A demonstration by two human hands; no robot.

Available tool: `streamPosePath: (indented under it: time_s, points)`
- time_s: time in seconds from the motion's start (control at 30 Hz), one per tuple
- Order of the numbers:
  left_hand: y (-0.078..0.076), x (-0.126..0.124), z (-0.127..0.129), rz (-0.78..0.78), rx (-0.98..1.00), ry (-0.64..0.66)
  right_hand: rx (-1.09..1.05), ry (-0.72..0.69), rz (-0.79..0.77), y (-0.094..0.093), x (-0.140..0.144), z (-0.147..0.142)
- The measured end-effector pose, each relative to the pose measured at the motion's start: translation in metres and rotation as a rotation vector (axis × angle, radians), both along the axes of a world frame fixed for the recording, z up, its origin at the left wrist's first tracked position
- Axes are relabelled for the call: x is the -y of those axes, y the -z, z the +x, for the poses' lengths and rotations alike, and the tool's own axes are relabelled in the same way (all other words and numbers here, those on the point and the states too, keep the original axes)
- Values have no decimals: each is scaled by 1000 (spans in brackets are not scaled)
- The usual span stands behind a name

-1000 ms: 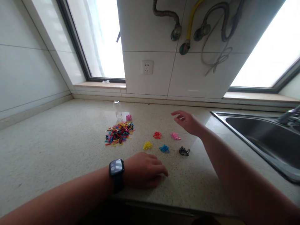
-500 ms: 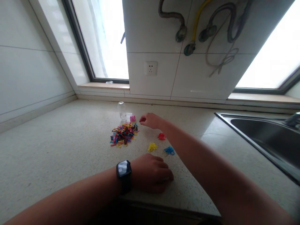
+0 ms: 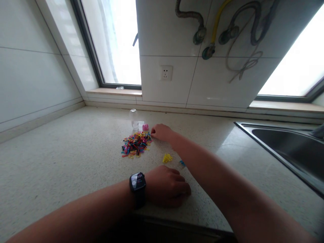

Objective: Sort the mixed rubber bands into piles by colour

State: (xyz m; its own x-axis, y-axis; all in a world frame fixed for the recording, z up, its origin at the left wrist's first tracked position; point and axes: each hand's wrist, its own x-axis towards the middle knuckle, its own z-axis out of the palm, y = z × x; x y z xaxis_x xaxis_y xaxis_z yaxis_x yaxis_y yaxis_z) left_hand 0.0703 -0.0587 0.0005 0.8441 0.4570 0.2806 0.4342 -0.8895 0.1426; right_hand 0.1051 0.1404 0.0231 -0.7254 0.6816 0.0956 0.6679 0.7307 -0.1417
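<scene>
A mixed heap of small coloured rubber bands (image 3: 136, 144) lies on the counter. My right hand (image 3: 162, 132) is at the heap's right edge, thumb and fingers pinched together; anything between the fingertips is too small to make out. My left hand (image 3: 167, 187), with a dark watch on its wrist, rests back-up near the counter's front edge. Its fingers are curled under, hiding whatever they may hold. Beyond this hand sit a small yellow pile of bands (image 3: 167, 158) and a blue pile (image 3: 182, 163), the latter partly covered by my right forearm.
Behind the heap stand a clear bottle (image 3: 134, 120) and a pink cap (image 3: 145, 127). A steel sink (image 3: 273, 148) is set into the counter (image 3: 76, 162) at right. Hoses and valves (image 3: 209, 52) and a socket (image 3: 166, 73) are on the tiled wall.
My right hand has come down to the heap's right edge and its fingers have closed together. Its forearm now hides the red pile and part of the blue one. The view has shifted slightly.
</scene>
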Motion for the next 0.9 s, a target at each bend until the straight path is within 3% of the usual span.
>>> streamPosePath:
  time_s: [0.3,0.63,0.77,0.9]
  points:
    - [-2,1,0,-4,-12,-2,-218,-114,-52,-5,3,37]
    - [-3,2,0,-16,-24,-9,-491,-117,-140,-31,33,112]
    - [-3,3,1,-41,-8,-17,-601,-18,-169,-24,46,157]
    - [-3,4,1,-59,-21,-34,-667,53,-305,-9,52,192]
